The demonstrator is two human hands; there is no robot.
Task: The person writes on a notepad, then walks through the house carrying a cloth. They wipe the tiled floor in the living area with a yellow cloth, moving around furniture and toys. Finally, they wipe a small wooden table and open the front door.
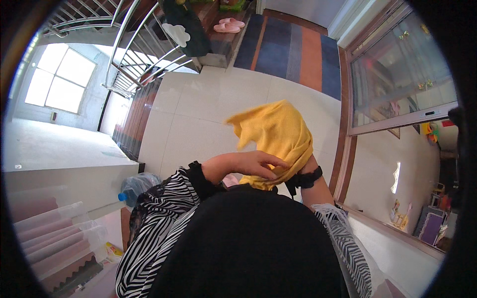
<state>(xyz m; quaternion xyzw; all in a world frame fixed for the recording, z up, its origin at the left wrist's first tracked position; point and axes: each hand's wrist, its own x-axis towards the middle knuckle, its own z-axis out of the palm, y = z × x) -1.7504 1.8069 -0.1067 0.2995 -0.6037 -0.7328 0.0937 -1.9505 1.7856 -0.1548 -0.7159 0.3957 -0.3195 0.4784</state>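
Note:
A yellow cloth [277,130], soft and wrinkled, hangs in front of me over the tiled floor, draped around my right hand. Of my right hand [310,164] only the wrist end shows, with a black band below it; the cloth hides the fingers. From the left, my left hand [255,164] reaches across and grips the cloth's gathered near edge between thumb and fingers, close to the right wrist. The far left corner of the cloth hangs loose.
A striped rug [290,52] lies before a door. Pink slippers [228,26] rest on a stair step beside metal railings [139,48]. To my right is a sliding glass window [402,74]. A plastic water bottle [138,188] stands at my left by the wall.

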